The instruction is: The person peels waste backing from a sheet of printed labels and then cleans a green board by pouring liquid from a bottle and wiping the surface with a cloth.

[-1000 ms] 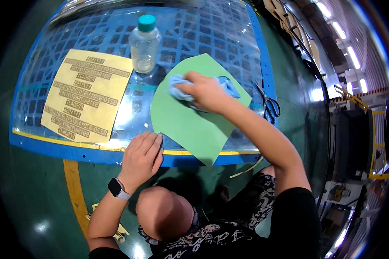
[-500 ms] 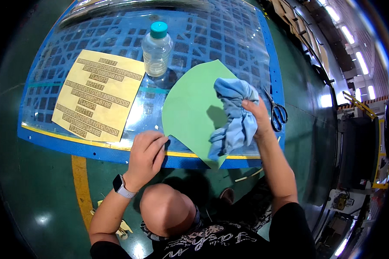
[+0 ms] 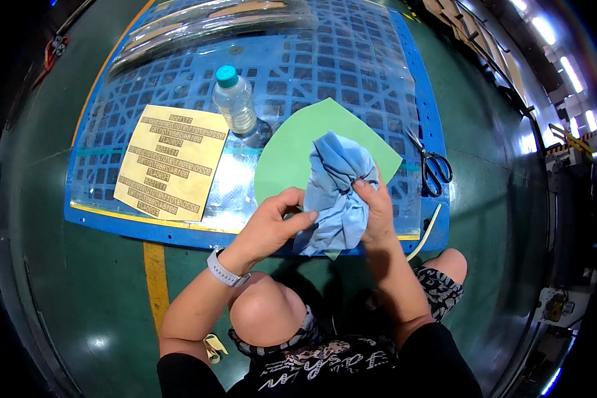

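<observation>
A crumpled blue cloth (image 3: pixel 341 192) is bunched up between my hands, over the green sheet (image 3: pixel 282 156). My right hand (image 3: pixel 378 212) grips its right side, thumb pressed on top. At the cloth's left edge, my left hand (image 3: pixel 272 222) has its thumb on the fabric and its other fingers curled in, their tips partly hidden. The green sheet lies flat, its near part covered by the cloth and hands, with one small corner showing at the table's front edge.
Left of the green sheet lies a yellow sheet (image 3: pixel 205 139) with printed strips. Behind it stands a clear bottle with a teal cap (image 3: pixel 227 76). Black-handled scissors (image 3: pixel 436 174) rest at the right, near a thin pale strip (image 3: pixel 426 232). Plastic film covers the blue table (image 3: pixel 433 106).
My left hand has moved right from the table edge onto the cloth. My right hand has drawn the cloth slightly left and nearer. The whole view has shifted a little.
</observation>
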Available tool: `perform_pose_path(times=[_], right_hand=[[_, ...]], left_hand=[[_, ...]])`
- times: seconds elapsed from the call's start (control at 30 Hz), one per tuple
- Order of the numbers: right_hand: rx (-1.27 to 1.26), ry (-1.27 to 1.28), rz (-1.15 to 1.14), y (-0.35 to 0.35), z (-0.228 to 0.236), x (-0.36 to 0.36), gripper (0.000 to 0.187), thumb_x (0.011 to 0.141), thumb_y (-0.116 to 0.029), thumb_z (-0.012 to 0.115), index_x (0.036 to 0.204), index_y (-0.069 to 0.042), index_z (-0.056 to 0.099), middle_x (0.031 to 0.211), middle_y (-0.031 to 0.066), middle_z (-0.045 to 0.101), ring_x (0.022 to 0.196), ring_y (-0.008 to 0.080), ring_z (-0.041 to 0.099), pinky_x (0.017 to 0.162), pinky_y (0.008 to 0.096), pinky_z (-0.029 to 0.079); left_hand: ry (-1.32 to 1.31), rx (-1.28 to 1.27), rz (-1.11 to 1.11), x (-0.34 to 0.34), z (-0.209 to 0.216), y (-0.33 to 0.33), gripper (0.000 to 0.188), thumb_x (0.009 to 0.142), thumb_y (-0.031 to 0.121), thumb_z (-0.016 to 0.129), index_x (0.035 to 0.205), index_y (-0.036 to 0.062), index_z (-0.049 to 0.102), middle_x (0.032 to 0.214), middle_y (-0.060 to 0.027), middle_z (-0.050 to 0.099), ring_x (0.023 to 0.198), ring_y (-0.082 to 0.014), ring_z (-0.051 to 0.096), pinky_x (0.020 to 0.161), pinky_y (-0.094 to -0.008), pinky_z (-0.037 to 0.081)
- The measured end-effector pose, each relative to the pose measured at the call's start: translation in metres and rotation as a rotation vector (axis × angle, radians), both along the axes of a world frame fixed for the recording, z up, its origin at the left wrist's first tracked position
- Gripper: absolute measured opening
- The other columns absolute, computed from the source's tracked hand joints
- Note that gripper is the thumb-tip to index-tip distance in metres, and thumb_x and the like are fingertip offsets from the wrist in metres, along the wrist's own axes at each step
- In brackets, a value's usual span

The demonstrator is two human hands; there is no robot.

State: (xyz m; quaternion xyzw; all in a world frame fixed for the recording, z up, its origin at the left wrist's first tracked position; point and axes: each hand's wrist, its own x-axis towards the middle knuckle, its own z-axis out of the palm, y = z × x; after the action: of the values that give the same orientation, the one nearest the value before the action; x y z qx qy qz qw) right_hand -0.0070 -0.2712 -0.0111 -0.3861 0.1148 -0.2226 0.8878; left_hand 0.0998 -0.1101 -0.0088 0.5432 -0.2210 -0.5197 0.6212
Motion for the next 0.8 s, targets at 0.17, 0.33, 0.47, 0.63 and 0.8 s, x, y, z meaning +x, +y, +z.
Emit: perform_pose_path(times=[0.17,0.33,0.47,0.63,0.8], right_hand=[[-0.465,-0.108,0.020,-0.043,0.010,-0.007,0.029,0.073,0.011,0.055,0.098,-0.002,0.061,0.110,0.0107,0.059,0.102,0.0193,0.058,0.091,0.0326,0.045],[-1.126,-0.020,-0.014,-0.047,0.027,-0.024,0.035,0.063,0.013,0.047,0.089,-0.004,0.064,0.116,0.0136,0.049,0.111,0.0267,0.049,0.096,0.0345,0.038],[-1.311,0.001,-0.092,-0.037,0.026,-0.035,0.038,0.060,0.014,0.046,0.087,-0.005,0.064,0.118,0.0150,0.045,0.114,0.0323,0.046,0.098,0.0361,0.037],[-0.663,0.049,-0.075,-0.032,0.016,-0.037,0.035,0.084,0.007,0.052,0.118,0.000,0.050,0.120,0.0108,0.053,0.108,0.0149,0.052,0.093,0.0280,0.042],[-0.106,0.170,-0.097,-0.038,0.009,-0.037,0.029,0.098,-0.011,0.049,0.122,0.003,0.048,0.111,0.0090,0.062,0.101,0.0147,0.060,0.091,0.0306,0.048]], left_hand=[[0.316,-0.168,0.144,0.000,0.000,-0.002,0.021,0.098,0.020,0.042,0.111,0.0040,0.048,0.107,-0.0102,0.058,0.093,-0.0225,0.063,0.084,-0.0384,0.054],[0.448,-0.267,0.223,-0.008,0.013,-0.012,0.030,0.102,0.025,0.034,0.125,0.0066,0.039,0.120,-0.0166,0.055,0.096,-0.0292,0.066,0.083,-0.0421,0.055],[0.401,-0.278,0.251,-0.010,0.019,-0.012,0.038,0.100,0.028,0.046,0.129,0.0072,0.037,0.121,-0.0142,0.056,0.107,-0.0224,0.060,0.087,-0.0376,0.052],[0.270,-0.208,0.263,-0.017,0.027,-0.016,0.054,0.090,0.016,0.065,0.134,0.0006,0.037,0.119,-0.0105,0.058,0.107,-0.0142,0.055,0.090,-0.0277,0.045],[0.206,-0.005,0.032,-0.018,0.028,-0.015,0.051,0.084,0.013,0.072,0.127,-0.0041,0.049,0.117,-0.0084,0.060,0.106,-0.0143,0.056,0.092,-0.0283,0.045]])
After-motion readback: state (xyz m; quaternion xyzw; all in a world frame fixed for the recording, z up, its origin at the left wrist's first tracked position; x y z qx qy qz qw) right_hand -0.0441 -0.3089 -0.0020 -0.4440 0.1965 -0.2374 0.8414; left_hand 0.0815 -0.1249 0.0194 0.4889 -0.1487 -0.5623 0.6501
